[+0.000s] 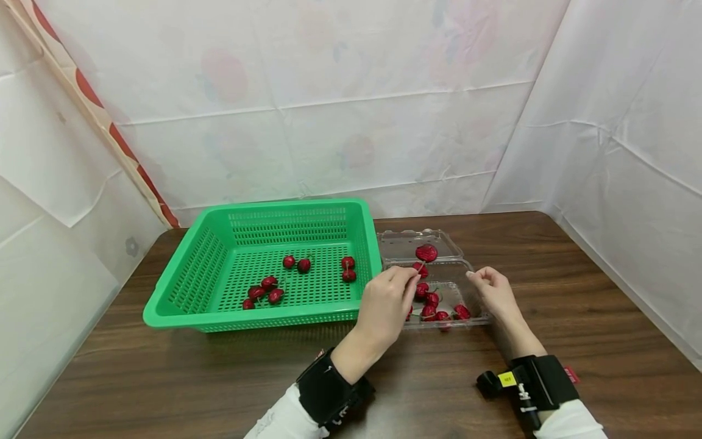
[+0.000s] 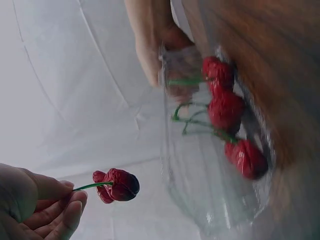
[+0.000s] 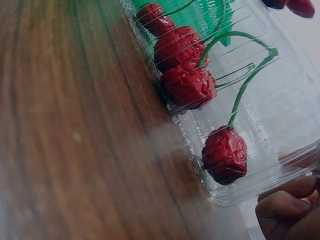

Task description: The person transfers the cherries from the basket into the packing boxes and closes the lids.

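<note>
My left hand (image 1: 386, 305) pinches the green stem of a wrinkled red cherry (image 2: 124, 185) between thumb and fingertips. A second, smaller-looking red shape shows close behind that cherry in the left wrist view. The held cherry (image 1: 426, 252) is over the clear plastic box (image 1: 455, 292), whose lid lies folded back at the far side. Inside the box several cherries (image 1: 432, 299) with green stems lie along the bottom. My right hand (image 1: 496, 292) pinches the box's right rim with thumb and curled fingers, seen also at the lower right of the right wrist view.
Left of the box stands a green slatted basket (image 1: 192, 317) with several cherries (image 1: 269, 282) scattered on its floor. Both containers sit on a dark wooden table (image 1: 230, 372). White sheets (image 1: 329, 122) hang behind and at both sides.
</note>
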`<state>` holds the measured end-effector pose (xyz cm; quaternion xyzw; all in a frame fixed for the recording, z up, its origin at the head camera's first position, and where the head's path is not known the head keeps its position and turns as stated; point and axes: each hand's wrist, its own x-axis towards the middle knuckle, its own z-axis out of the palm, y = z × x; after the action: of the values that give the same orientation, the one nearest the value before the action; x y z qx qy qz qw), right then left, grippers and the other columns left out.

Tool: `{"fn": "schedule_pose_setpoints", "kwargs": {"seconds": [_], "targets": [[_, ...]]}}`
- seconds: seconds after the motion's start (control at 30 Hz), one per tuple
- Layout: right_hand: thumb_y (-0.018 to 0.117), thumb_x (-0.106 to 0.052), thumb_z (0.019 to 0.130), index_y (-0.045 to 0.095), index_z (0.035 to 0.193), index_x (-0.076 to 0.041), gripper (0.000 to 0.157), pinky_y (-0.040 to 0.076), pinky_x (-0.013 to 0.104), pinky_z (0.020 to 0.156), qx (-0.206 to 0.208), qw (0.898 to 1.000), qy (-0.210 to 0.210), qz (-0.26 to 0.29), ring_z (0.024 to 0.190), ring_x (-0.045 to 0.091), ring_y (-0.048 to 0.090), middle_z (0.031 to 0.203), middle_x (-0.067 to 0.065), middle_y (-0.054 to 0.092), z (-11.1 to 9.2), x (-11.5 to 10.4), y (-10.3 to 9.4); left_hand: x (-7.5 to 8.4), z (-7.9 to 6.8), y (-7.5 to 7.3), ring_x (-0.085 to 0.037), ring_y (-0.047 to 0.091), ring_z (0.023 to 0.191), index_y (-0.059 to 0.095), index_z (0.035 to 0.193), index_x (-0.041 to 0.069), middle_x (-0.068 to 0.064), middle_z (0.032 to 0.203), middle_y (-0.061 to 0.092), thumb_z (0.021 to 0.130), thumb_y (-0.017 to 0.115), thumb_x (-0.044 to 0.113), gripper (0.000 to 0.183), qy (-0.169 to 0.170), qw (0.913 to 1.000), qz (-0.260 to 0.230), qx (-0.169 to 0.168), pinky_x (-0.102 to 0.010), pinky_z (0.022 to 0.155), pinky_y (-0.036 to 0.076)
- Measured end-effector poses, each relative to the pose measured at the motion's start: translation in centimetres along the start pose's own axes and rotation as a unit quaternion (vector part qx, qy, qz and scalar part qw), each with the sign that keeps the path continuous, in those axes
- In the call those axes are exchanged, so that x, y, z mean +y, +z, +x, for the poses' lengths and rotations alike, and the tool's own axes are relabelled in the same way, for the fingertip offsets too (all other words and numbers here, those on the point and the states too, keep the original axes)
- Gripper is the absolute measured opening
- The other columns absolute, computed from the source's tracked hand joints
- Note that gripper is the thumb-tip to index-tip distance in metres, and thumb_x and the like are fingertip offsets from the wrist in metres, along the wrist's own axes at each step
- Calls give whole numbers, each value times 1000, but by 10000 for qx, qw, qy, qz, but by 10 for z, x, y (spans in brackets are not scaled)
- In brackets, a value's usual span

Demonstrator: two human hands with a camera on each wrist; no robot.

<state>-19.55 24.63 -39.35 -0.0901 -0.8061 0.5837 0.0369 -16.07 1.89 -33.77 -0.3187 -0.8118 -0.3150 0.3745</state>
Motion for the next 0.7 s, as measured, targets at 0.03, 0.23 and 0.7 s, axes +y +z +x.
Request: {"fn": "schedule_pose_setpoints", "kwargs": {"seconds": [0.03, 0.23, 0.7], "targets": [[50, -22, 91, 41, 80, -4, 23, 29, 21, 37, 13, 10000, -1, -5, 40, 4, 29, 51, -7, 32, 0, 0, 0, 1, 0, 2, -12, 60, 67, 66, 83, 5, -4, 76, 63, 80, 65, 5, 4, -4, 10000, -1, -60, -19, 60, 48], [51, -23, 91, 42, 80, -3, 24, 30, 22, 37, 40, 9999, -90, -115, 41, 4, 30, 51, -7, 32, 1, 1, 0, 7, -1, 15, -11, 61, 67, 66, 84, 4, -4, 77, 63, 80, 65, 6, 4, 41, 9995, -36, -306, -18, 60, 47], [50, -22, 91, 41, 81, -2, 24, 28, 21, 36, -10, 9999, -91, -59, 38, 4, 28, 49, -8, 30, 2, 3, -1, 17, -6, 40, -7, 61, 66, 66, 82, 5, -1, 75, 63, 82, 63, 10, 5, 99, 9957, 52, -915, -12, 60, 45]]}}
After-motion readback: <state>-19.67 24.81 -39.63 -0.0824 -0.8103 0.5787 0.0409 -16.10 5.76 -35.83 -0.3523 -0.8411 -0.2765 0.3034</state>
